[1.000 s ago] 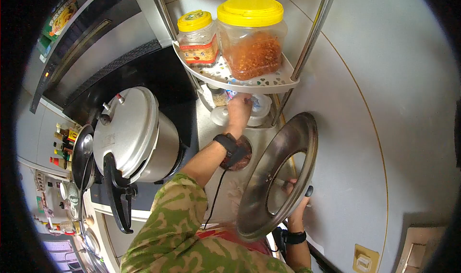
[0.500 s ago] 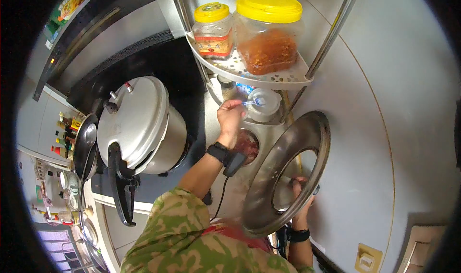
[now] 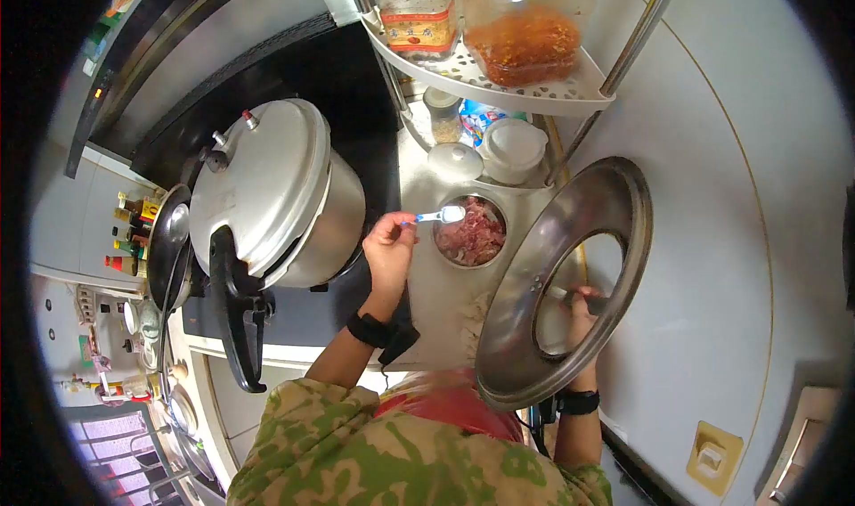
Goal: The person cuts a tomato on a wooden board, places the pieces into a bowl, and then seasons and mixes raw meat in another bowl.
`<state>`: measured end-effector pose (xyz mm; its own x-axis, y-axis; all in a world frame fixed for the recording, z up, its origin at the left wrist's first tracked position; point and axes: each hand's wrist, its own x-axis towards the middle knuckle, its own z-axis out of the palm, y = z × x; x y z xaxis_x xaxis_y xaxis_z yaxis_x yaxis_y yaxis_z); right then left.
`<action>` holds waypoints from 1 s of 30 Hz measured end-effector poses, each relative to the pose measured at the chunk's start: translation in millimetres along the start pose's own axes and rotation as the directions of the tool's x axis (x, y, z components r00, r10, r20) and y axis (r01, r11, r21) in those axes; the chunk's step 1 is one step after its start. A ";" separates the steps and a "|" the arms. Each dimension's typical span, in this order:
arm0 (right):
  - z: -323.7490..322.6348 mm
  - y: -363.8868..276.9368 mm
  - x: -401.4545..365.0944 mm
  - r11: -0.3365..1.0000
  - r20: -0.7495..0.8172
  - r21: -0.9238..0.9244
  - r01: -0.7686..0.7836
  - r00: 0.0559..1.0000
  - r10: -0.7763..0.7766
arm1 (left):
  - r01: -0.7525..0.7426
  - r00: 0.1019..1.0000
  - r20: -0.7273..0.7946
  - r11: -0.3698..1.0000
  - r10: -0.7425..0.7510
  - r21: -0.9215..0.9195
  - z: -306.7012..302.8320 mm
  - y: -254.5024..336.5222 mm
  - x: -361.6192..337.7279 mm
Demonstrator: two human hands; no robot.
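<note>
Two grips: with left hand (image 3: 389,249), clamped on a spoon (image 3: 438,216), likely light and stiff, best held by its handle, with meat (image 3: 472,236) just beyond the fingertips; with right hand (image 3: 583,319), clamped behind a tilted lid (image 3: 516,319), probably heavy, smooth.

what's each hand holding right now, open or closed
Left hand: closed, holding a small spoon.
Right hand: closed, holding the large lid, tilted, from its far side.
</note>
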<state>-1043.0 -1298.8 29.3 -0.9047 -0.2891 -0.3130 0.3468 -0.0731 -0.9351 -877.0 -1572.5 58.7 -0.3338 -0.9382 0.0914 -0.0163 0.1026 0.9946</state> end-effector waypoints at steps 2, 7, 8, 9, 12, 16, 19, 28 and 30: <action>-0.6 -2.0 -0.8 1.000 0.019 -0.004 -0.008 1.000 0.009 | -0.077 0.997 0.009 0.984 0.076 0.161 -1.0 0.2 -3.5; 2.1 -3.4 -1.7 0.998 0.006 -0.041 0.043 0.999 -0.043 | -0.404 0.911 0.098 0.816 0.402 0.414 0.8 15.6 -7.5; -2.5 5.0 4.3 0.995 0.014 -0.074 0.067 0.998 -0.066 | -0.443 0.891 0.113 0.786 0.441 0.430 1.5 18.6 -7.9; -4.7 9.6 7.7 0.990 0.022 -0.105 0.092 0.996 -0.090 | -0.483 0.869 0.132 0.757 0.477 0.440 1.5 18.4 -6.5; 0.3 1.9 0.4 0.969 0.041 -0.180 0.168 0.986 -0.163 | -0.491 0.865 0.147 0.749 0.480 0.444 1.0 15.9 -6.3; -8.5 7.0 5.6 0.997 0.077 -0.044 0.058 0.996 -0.054 | -0.173 0.985 0.025 0.950 0.173 0.261 0.8 4.2 -2.5; -6.8 3.8 4.4 0.966 0.098 -0.202 0.163 0.984 -0.146 | -0.159 0.986 -0.005 0.951 0.167 0.266 -0.5 15.1 -6.4; -4.3 6.2 3.3 0.994 0.013 -0.060 0.089 0.996 -0.088 | -0.437 0.894 0.111 0.793 0.433 0.425 1.8 13.0 -5.4; 1.9 -1.1 1.7 0.997 -0.034 0.072 0.002 0.999 0.000 | -0.369 0.927 0.079 0.848 0.368 0.380 1.6 14.2 -7.2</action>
<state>-1044.5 -1301.0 30.1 -0.9126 -0.2564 -0.3186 0.3616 -0.1423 -0.9214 -876.4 -1563.7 72.1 -0.3897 -0.8054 0.4466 -0.2487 0.5590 0.7910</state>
